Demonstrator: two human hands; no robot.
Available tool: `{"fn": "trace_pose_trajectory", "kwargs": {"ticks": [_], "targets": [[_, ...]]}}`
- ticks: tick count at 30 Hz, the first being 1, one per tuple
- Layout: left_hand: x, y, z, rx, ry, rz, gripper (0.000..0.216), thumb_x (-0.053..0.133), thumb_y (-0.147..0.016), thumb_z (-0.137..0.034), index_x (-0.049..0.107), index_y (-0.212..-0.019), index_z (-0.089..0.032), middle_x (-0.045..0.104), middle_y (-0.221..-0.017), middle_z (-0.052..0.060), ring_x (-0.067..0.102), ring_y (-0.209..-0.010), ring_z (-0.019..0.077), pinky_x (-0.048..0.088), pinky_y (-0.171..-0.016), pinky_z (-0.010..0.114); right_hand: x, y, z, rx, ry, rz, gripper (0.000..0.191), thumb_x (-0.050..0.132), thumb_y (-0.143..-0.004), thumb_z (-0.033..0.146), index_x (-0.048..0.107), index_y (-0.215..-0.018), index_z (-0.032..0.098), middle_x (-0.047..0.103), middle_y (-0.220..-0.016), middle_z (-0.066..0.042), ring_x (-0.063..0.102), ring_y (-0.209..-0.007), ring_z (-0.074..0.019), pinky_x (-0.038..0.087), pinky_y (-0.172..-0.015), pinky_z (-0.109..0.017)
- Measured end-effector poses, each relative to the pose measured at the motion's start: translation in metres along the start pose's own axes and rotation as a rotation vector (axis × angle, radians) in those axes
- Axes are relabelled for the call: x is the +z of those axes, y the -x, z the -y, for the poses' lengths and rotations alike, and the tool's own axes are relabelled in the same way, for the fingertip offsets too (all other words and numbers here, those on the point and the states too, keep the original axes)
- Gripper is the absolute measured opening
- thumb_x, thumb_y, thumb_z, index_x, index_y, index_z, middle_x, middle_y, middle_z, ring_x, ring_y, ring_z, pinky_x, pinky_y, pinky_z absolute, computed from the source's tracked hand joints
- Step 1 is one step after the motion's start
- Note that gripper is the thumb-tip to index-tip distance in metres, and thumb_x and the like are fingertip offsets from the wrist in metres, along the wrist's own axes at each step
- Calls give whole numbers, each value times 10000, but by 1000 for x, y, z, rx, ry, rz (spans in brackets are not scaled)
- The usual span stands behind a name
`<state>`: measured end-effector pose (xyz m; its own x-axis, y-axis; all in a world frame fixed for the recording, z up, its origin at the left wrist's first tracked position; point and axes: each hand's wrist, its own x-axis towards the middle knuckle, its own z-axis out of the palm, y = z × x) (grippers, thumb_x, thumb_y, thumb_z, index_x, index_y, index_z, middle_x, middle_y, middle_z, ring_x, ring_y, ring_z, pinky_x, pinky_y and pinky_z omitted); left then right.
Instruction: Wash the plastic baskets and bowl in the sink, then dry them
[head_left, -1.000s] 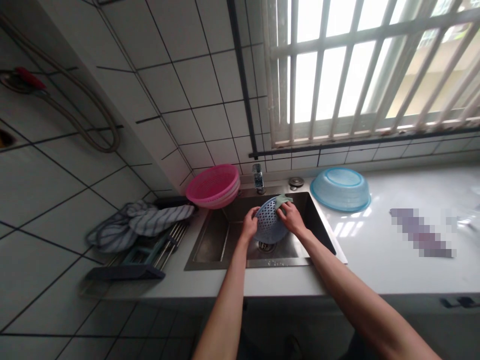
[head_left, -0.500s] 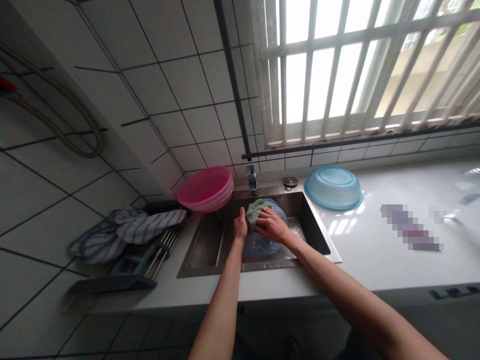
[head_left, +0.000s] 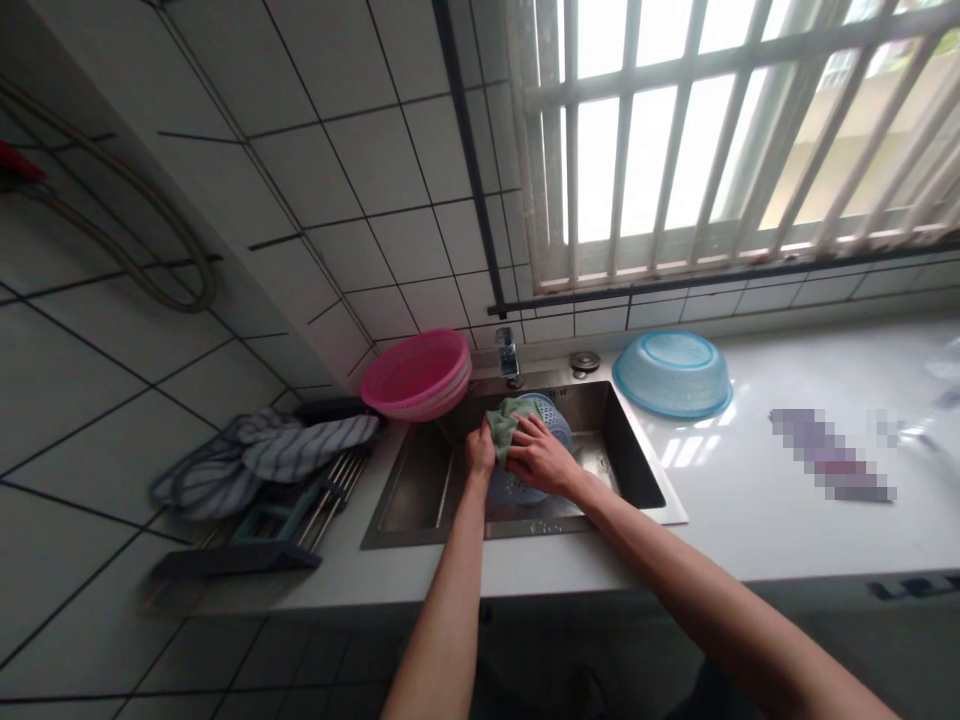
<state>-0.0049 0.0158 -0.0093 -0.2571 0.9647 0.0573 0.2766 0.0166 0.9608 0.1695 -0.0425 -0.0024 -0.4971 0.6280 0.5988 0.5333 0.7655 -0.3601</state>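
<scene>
The white worktop [head_left: 750,520] carries a steel sink [head_left: 420,490] set into it below the barred window [head_left: 720,140]. On the worktop right of the sink, a pale blue basin [head_left: 672,373] rests upside down and nothing shows under or in it. At the back-left corner of the sink, a pink strainer basket [head_left: 417,373] sits tilted on the rim, and it appears to be two baskets nested; no contents are visible. A striped towel [head_left: 262,458] lies over the drying rack [head_left: 300,505] to the left. Inside the sink, held above the basin floor, is a blue perforated colander [head_left: 536,485], with no food in it. The left hand [head_left: 480,450] is closed on the colander's left rim and steadies it. The right hand [head_left: 541,455] lies with its fingers narrow, pressing a green cloth [head_left: 501,422] against the colander's upper surface. The tap [head_left: 508,356] stands just behind the sink; whether water is running cannot be determined. Risk assessment: the colander is supported at one rim only, so strong wiping pressure from the right hand could twist it out of the left hand's grip and drop it into the sink. Wet plastic would increase that likelihood. The cloth could also snag on the perforations.
</scene>
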Motion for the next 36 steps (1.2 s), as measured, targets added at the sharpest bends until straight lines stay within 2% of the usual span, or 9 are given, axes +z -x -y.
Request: {"fn": "trace_pose_trajectory", "kwargs": {"ticks": [3, 6, 9, 11, 15, 21, 25, 28, 36], "targets": [[2, 2, 2, 43, -31, 45, 763, 525, -836, -916, 582, -570, -203, 535, -546, 32, 507, -602, 180, 375, -563, 287, 1, 3, -15, 109, -69, -78, 138, 646, -1006, 293, 775, -1055, 281, 726, -1298, -75, 543, -1397, -282, 377, -1259, -513], [4, 7, 6, 57, 11, 145, 796, 521, -772, -996, 521, -586, -222, 480, -527, -3, 457, -535, 152, 369, -530, 281, -3, 14, -51, 500, -183, -270, 272, 544, -1035, 409, 761, -1049, 246, 756, -1172, -96, 674, -1143, -277, 529, -1060, -445], [6, 13, 9, 58, 124, 318, 799, 541, -754, -1004, 592, -707, -208, 547, -595, -1, 503, -557, 159, 433, -553, 291, -8, 25, -82, 852, -240, -333, 351, 503, -1019, 499, 756, -985, 259, 769, -1008, -64, 706, -960, -276, 554, -932, -416], [6, 15, 8, 81, 150, 428, 739, 605, -794, -929, 640, -766, -191, 625, -685, 26, 572, -650, 180, 497, -634, 306, -9, 29, -92, 893, -208, -335, 348, 506, -1008, 496, 757, -968, 258, 760, -990, -61, 702, -962, -277, 541, -937, -410], [4, 14, 5, 129, 109, 488, 410, 670, -898, -582, 711, -857, -176, 739, -892, 69, 660, -889, 216, 551, -864, 335, -4, 29, -87, 740, -77, -308, 282, 554, -999, 421, 761, -981, 230, 724, -1034, -91, 676, -1005, -275, 523, -972, -404], [5, 7, 0, 173, -35, 211, 282, 542, -812, -233, 776, -966, -200, 791, -1059, 100, 701, -1036, 256, 506, -978, 353, 15, 19, -56, 524, 53, -254, 189, 600, -1040, 368, 738, -1026, 240, 681, -1112, -129, 602, -1071, -305, 498, -1037, -461], [11, 8, -2, 86, -173, 198, 252, 534, -874, -317, 747, -783, -218, 732, -779, 70, 645, -790, 244, 462, -779, 317, 18, 14, -45, 461, 75, -206, 207, 558, -1067, 341, 731, -1004, 247, 669, -1098, -140, 576, -1095, -327, 494, -1051, -499], [10, 8, 1, -26, -192, 130, 450, 515, -945, -509, 635, -612, -230, 613, -601, 60, 584, -665, 236, 397, -676, 313, 15, 12, -36, 387, 31, -152, 198, 564, -1062, 304, 739, -988, 248, 672, -1095, -127, 571, -1168, -319, 493, -1091, -507], [-7, 5, 22, 125, -96, 12, 664, 471, -912, -813, 680, -713, -216, 690, -713, 116, 637, -724, 276, 407, -667, 332, 15, 7, -12, 16, -44, 4, 147, 668, -956, 178, 775, -932, 275, 745, -1167, -81, 462, -1503, -303, 314, -1289, -580]]}}
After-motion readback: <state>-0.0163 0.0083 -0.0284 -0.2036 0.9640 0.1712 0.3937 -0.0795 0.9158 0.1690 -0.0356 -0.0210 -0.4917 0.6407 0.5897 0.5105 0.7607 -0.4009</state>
